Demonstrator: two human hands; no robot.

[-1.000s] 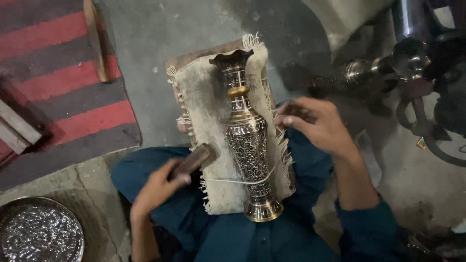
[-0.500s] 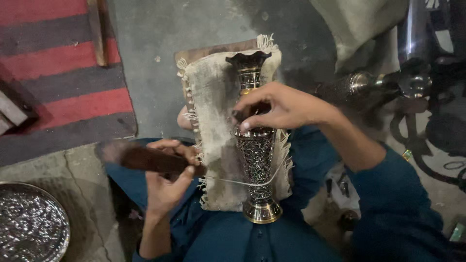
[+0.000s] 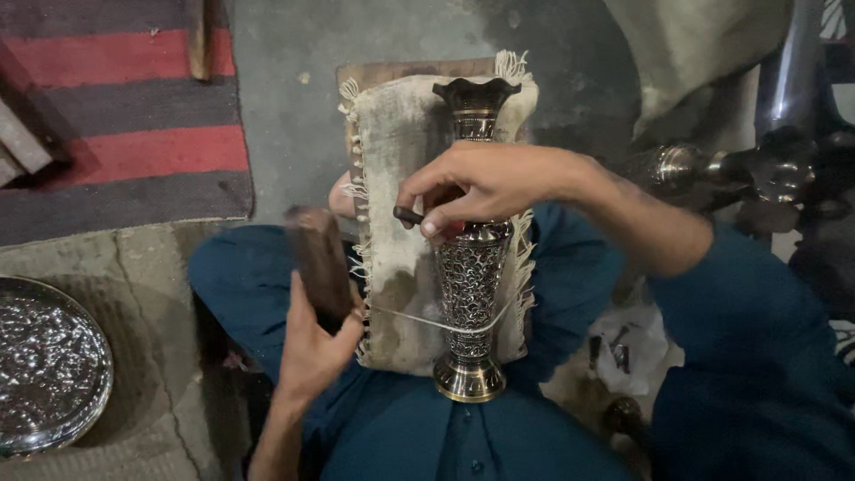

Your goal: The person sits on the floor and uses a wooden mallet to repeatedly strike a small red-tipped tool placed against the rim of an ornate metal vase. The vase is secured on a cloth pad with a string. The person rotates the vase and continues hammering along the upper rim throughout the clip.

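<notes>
An engraved brass vase (image 3: pixel 470 276) lies lengthwise on a worn fringed cloth pad (image 3: pixel 399 169) across my lap, tied down by a thin white cord (image 3: pixel 419 319). My right hand (image 3: pixel 485 183) rests over the vase's upper body and pinches a small dark punch tool (image 3: pixel 409 215) with its tip by the metal. My left hand (image 3: pixel 312 343) grips a dark wooden block (image 3: pixel 319 263), held upright just left of the pad.
A shiny hammered metal dish (image 3: pixel 49 365) sits at lower left. A red and grey striped rug (image 3: pixel 125 134) lies at upper left with wooden sticks (image 3: pixel 198 36) on it. More metal pieces (image 3: pixel 712 169) and dark machinery stand at right.
My right hand has settled onto the vase with the punch. My left hand has swung the wooden block from lying flat to upright, closer to the pad.
</notes>
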